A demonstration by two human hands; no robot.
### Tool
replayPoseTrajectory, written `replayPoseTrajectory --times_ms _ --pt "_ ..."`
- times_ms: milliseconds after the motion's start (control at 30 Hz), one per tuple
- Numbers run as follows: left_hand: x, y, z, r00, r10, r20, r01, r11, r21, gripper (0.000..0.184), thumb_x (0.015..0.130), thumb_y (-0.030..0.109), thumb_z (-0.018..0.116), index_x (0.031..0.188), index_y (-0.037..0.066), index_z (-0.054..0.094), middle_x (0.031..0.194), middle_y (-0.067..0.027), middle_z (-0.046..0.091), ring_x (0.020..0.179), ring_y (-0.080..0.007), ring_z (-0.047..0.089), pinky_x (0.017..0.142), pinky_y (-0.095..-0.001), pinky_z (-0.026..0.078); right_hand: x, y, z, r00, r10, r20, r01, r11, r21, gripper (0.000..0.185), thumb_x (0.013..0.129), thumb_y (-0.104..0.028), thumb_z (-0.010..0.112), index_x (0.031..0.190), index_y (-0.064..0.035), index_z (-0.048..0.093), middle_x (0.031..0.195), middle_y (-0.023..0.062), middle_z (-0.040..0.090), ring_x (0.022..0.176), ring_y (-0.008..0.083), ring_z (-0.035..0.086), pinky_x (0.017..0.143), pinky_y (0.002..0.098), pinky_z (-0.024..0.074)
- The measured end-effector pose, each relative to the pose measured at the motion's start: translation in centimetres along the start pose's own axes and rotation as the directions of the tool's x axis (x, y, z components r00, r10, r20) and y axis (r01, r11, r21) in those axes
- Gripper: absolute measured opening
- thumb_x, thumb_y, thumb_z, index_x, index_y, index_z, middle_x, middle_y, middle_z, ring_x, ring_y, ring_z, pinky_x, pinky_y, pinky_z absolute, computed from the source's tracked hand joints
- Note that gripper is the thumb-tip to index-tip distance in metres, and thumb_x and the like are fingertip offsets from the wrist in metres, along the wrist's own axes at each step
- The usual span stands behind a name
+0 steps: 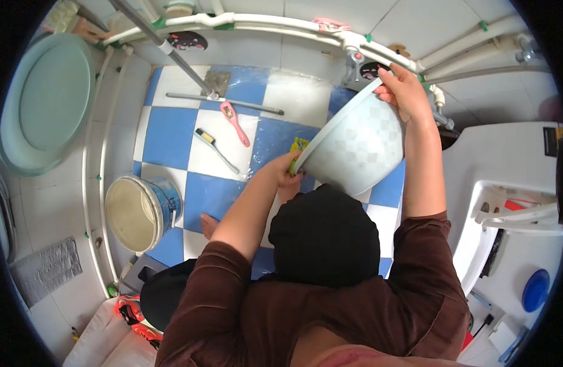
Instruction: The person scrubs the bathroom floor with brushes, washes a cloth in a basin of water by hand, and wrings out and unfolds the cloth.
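A pale green basin is held tilted on its side, its outer wall with a faint square pattern facing me. My right hand grips its upper rim near the wall pipes. At the lower rim, my left hand has its fingers closed on the edge, beside something yellow-green that I cannot make out fully. The basin's inside is hidden. On the wet blue and white floor tiles lie a pink-handled brush and a grey-handled brush with yellow bristles.
A white bucket stands at the left. A large green basin leans on the left wall. A grey pole with a crossbar rests on the floor. White pipes line the wall; a white washing unit is right.
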State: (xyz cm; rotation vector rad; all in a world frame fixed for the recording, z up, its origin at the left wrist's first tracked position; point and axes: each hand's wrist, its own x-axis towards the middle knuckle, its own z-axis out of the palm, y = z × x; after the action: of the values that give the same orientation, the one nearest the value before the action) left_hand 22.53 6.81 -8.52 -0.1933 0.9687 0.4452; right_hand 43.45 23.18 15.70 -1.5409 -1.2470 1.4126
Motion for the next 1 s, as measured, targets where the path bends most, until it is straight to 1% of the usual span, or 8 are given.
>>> replayPoseTrajectory --times_ms 233,333,400,500,600,800,900,1000 --pt "-5.6 1.4 4.0 0.901 0.399 -0.167 -0.358 0.905 0.229 0.046 0.076 0.033 0.064 0.111 0.006 0.051 0.095 -0.0091 0.059 0.08 -0.0211 0.059 0.059 -0.0316 0.05 -5.2 4.4 -8.1 0.992 -0.045 -0.118 0.043 0.999 -0.022 0.065 0.079 -0.013 0.053 0.134 0.0056 0.024 0.07 0.0035 0.054 0.051 0.0076 0.048 0.045 0.0215 0.0411" --pt "-1.1 0.6 1.2 0.749 0.663 -0.003 -0.648 0.732 0.211 0.04 0.077 0.028 0.064 0.107 0.004 0.052 0.091 -0.0047 0.057 0.076 -0.0175 0.056 0.059 -0.0302 0.044 -5.6 13.0 -11.7 0.992 0.008 -0.125 -0.018 0.997 -0.078 0.065 0.076 -0.012 0.052 0.133 0.0055 0.028 0.076 0.0064 0.059 0.059 0.0108 0.055 0.054 0.0253 0.0462" --pt "-1.2 0.5 0.7 0.799 0.6 -0.033 -0.577 0.782 0.237 0.04 0.078 0.025 0.064 0.11 0.005 0.051 0.095 -0.0049 0.057 0.08 -0.0176 0.056 0.062 -0.0299 0.045 -6.7 15.7 -11.7 0.974 0.084 -0.211 -0.144 0.947 -0.289 0.06 0.076 -0.015 0.054 0.129 0.0054 0.036 0.093 0.0144 0.062 0.08 0.0196 0.061 0.071 0.0302 0.049" --pt "-3.5 0.4 2.7 0.832 0.549 -0.077 -0.513 0.815 0.268 0.045 0.079 0.025 0.063 0.116 0.007 0.047 0.1 -0.006 0.057 0.086 -0.0189 0.055 0.069 -0.0319 0.044 -6.8 17.8 -11.9 0.987 -0.022 -0.159 -0.059 0.874 -0.483 0.054 0.077 -0.017 0.056 0.125 0.0031 0.042 0.113 0.0204 0.055 0.104 0.0256 0.055 0.085 0.033 0.0448" --pt "-3.5 1.2 2.3 0.81 0.583 -0.063 -0.541 0.784 0.305 0.047 0.077 0.028 0.065 0.117 0.011 0.046 0.102 -0.0056 0.056 0.09 -0.0196 0.053 0.073 -0.0338 0.043 -5.5 14.0 -10.3 0.942 -0.314 -0.116 0.238 0.873 -0.425 0.05 0.08 -0.019 0.057 0.124 -0.001 0.045 0.122 0.0188 0.049 0.114 0.0262 0.048 0.091 0.0328 0.0411" --pt "-10.3 3.9 5.0 0.658 0.743 -0.123 -0.636 0.635 0.439 0.049 0.073 0.033 0.067 0.114 0.013 0.048 0.094 -0.0056 0.056 0.083 -0.021 0.052 0.069 -0.0368 0.042 -4.6 1.6 -4.2 0.847 -0.526 0.071 0.53 0.826 -0.194 0.047 0.085 -0.025 0.055 0.125 -0.0026 0.045 0.125 0.0123 0.048 0.116 0.0212 0.046 0.095 0.0316 0.0371" --pt "-14.5 5.1 6.7 0.562 0.766 -0.313 -0.592 0.637 0.493 0.04 0.076 0.023 0.065 0.11 0.006 0.053 0.091 -0.0042 0.059 0.079 -0.0153 0.055 0.061 -0.0296 0.044 -3.8 0.0 -0.1 0.802 -0.57 0.181 0.588 0.698 -0.408 0.052 0.081 -0.025 0.058 0.127 -0.005 0.043 0.13 0.0189 0.04 0.12 0.031 0.04 0.096 0.0354 0.0359" --pt "-18.6 5.7 8.3 0.516 0.823 -0.236 -0.664 0.559 0.497 0.042 0.073 0.029 0.067 0.109 0.011 0.052 0.093 -0.0033 0.057 0.081 -0.0164 0.052 0.067 -0.0317 0.043 -3.7 -1.3 1.9 0.696 -0.718 -0.011 0.638 0.625 -0.451 0.058 0.08 -0.026 0.059 0.129 -0.0026 0.038 0.133 0.0227 0.034 0.123 0.0357 0.034 0.1 0.0365 0.0311"
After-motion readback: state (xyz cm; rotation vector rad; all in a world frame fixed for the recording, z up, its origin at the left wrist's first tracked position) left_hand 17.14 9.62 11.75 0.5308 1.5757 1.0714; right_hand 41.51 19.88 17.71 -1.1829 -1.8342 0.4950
